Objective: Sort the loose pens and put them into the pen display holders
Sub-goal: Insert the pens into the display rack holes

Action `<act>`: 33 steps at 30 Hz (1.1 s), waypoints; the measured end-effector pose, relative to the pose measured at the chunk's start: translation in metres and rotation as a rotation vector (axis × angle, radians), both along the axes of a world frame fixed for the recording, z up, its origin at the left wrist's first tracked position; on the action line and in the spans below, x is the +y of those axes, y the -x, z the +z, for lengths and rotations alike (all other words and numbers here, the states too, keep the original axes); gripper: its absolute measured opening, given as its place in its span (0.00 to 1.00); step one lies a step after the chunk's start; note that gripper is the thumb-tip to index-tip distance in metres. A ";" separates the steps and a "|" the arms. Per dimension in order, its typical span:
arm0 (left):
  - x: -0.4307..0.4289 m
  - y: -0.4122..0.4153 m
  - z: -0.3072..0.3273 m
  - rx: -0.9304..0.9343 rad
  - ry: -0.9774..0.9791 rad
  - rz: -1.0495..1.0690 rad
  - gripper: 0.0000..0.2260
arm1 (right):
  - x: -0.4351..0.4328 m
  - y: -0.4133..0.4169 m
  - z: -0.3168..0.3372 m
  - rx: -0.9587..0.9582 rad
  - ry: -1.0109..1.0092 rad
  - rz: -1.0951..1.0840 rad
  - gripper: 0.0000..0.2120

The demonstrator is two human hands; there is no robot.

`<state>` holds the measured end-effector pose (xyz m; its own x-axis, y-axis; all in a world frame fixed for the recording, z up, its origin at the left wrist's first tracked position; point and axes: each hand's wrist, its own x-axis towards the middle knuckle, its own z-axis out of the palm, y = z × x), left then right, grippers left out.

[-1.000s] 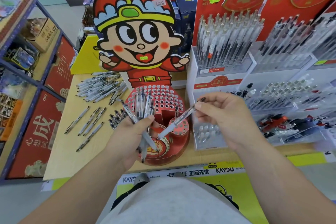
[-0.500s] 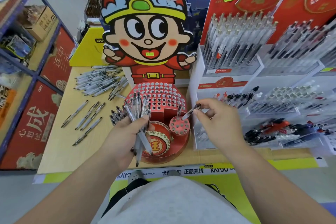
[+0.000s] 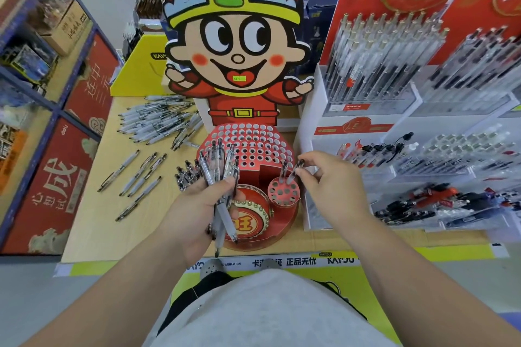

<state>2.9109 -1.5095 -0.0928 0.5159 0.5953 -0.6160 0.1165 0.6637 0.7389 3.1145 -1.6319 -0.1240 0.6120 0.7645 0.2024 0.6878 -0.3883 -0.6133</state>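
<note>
Head view: the left hand [image 3: 194, 205] has its fingers wrapped tight round a bundle of pens [image 3: 218, 166], tips pointing toward the near edge of the desk [image 3: 93, 220]. The right hand [image 3: 335, 186] pinches the top of one pen [image 3: 295, 171] between thumb and forefinger, its other fingers loosely curled. That pen stands slanted in the small red cup [image 3: 283, 191] at the front of the holder [image 3: 253, 144], mid-desk by the near edge. Loose pens [image 3: 158, 124] lie heaped toward the far left corner, with a few more [image 3: 135, 175] nearer. A cartoon cutout [image 3: 236, 45] rises behind the holder, and filled racks [image 3: 375, 70] stand along the right edge.
</note>
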 end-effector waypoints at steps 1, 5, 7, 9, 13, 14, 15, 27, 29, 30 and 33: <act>0.000 0.000 0.001 0.000 0.002 -0.001 0.11 | 0.002 -0.001 0.000 -0.006 0.010 -0.001 0.10; 0.000 0.001 0.003 0.007 0.016 0.022 0.07 | 0.007 -0.004 0.000 -0.002 0.029 -0.007 0.11; 0.001 0.001 0.003 0.005 0.016 0.028 0.06 | 0.008 -0.004 0.000 -0.016 0.040 -0.001 0.11; 0.001 0.001 0.003 -0.004 0.012 0.024 0.06 | 0.009 -0.004 0.001 -0.025 0.046 0.008 0.11; 0.001 0.003 0.003 -0.022 0.024 0.030 0.06 | 0.010 -0.004 0.000 -0.046 0.038 0.022 0.11; 0.001 0.003 0.003 -0.024 0.029 0.033 0.06 | 0.010 -0.004 0.000 -0.051 0.036 0.020 0.11; 0.001 0.003 0.003 -0.027 0.034 0.033 0.06 | 0.009 -0.004 0.000 -0.057 0.035 0.017 0.11; 0.002 0.011 0.005 -0.151 0.106 -0.044 0.16 | 0.005 0.001 -0.011 -0.018 0.096 0.019 0.11; 0.001 0.010 0.007 -0.138 0.093 -0.062 0.16 | 0.009 0.000 -0.012 -0.020 0.127 0.024 0.11; 0.001 0.010 0.008 -0.130 0.087 -0.065 0.16 | 0.010 -0.001 -0.012 -0.025 0.140 0.026 0.11; -0.001 0.009 0.009 -0.094 0.065 -0.068 0.13 | 0.011 -0.001 -0.012 -0.038 0.157 0.022 0.11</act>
